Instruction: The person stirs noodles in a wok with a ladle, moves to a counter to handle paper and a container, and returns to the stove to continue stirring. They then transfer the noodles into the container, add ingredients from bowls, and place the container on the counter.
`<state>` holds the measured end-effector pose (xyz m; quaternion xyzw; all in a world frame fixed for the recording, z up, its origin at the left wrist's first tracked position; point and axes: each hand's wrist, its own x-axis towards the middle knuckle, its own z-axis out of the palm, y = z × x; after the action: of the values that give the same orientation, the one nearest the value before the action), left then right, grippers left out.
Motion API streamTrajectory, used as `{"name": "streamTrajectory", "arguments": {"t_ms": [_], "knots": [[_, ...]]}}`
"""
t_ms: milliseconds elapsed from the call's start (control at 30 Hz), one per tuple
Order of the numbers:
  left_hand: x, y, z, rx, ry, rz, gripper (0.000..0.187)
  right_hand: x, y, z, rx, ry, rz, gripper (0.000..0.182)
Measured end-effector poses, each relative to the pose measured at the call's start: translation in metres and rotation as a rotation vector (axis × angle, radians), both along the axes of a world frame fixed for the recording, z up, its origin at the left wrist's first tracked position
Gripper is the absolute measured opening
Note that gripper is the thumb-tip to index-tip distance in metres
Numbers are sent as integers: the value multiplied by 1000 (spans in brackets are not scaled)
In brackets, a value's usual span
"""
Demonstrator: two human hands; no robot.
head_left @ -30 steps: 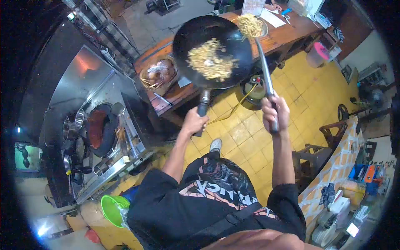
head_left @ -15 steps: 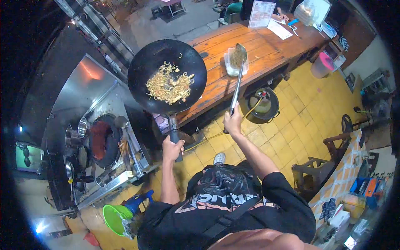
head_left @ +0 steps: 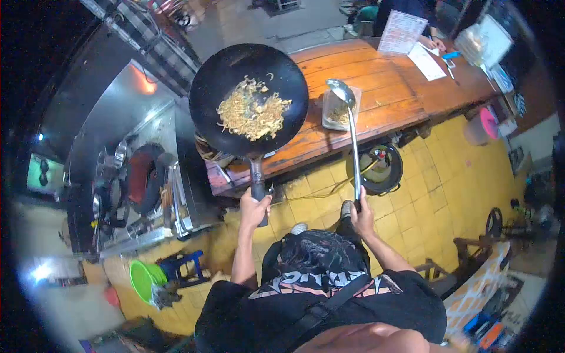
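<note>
A black wok (head_left: 212,76) with cooked noodles (head_left: 253,112) in it is held up at the near left edge of the wooden counter (head_left: 382,76). My left hand (head_left: 255,207) is wrapped round its dark handle. In my right hand (head_left: 362,216) is the lower end of a long metal ladle (head_left: 355,141). The ladle's bowl, with no food visible in it, is over the back edge of a clear plastic container (head_left: 334,122) on the counter. Some brownish food lies in the container.
At the left stands a metal stove (head_left: 159,126) with a burner and utensils. Under the counter is a black tub (head_left: 391,179). A green bucket (head_left: 144,281) and a blue stool (head_left: 185,267) are at lower left. Beyond the counter, a person's hands (head_left: 434,43) are near papers.
The ladle's bowl was down in the container with food and is now lifted toward its back edge, bare of food. My right hand has drawn back toward my body. The view has shifted.
</note>
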<state>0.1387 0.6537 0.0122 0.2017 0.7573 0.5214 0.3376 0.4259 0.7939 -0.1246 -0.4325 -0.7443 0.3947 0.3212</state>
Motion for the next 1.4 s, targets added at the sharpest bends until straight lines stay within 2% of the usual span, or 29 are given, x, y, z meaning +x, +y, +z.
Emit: {"name": "streamTrajectory", "arguments": {"t_ms": [33,100,133,167,233,300,333,433,467,533,567,600,633,700,733,767,833,867,900,967,1033,1100,1133,1200,1300,1333,1400], "knots": [[13,12,-3,-6,2,29,19,18,13,19,49,-68,27,65],[36,32,-15,53,22,48,21,45,51,15,303,-65,80,65],[47,41,-25,67,75,67,22,54,70,23,276,-141,130,66],[61,52,-26,56,67,85,22,53,95,31,442,-69,187,66],[83,68,-63,138,48,125,23,44,135,48,403,-137,300,65],[115,88,-55,143,93,168,23,15,163,49,446,-154,324,63],[130,100,-37,24,134,179,22,7,176,48,488,-176,321,60],[145,125,-45,3,152,224,21,11,203,43,463,-328,398,61],[143,132,-46,19,151,211,21,28,214,26,468,-375,431,65],[134,144,-53,19,160,211,22,68,227,2,459,-381,434,61],[133,148,-54,20,165,216,24,78,227,9,451,-391,444,57],[132,152,-54,44,138,225,22,93,228,18,333,-521,476,61],[129,156,-50,44,142,218,22,90,231,29,331,-518,469,61],[133,156,-41,-10,234,206,19,79,237,45,271,-5,529,68],[135,160,-34,-46,221,214,20,64,241,55,279,19,501,64],[137,160,-38,-49,225,216,20,49,242,60,277,23,503,64],[137,159,-49,-110,336,232,23,28,247,67,381,-152,375,62],[137,160,-53,-117,336,232,23,27,252,57,380,-132,370,63],[136,162,-56,-132,383,236,22,36,256,42,373,-131,369,63],[138,169,-50,-142,435,237,21,67,268,12,415,-335,365,66],[142,180,-27,-161,619,236,24,105,273,-2,490,-221,372,68],[138,184,-30,-147,601,262,25,135,268,11,321,-408,431,67],[138,185,-32,-142,575,302,26,132,270,21,323,-409,429,67],[138,185,-30,-134,581,311,25,111,265,39,287,81,480,66],[146,184,-24,-154,587,329,24,70,263,41,340,-17,388,64],[148,182,-27,-136,587,332,24,66,261,42,362,-139,352,64],[149,181,-28,-118,591,332,24,82,268,16,362,-188,364,64]]}}
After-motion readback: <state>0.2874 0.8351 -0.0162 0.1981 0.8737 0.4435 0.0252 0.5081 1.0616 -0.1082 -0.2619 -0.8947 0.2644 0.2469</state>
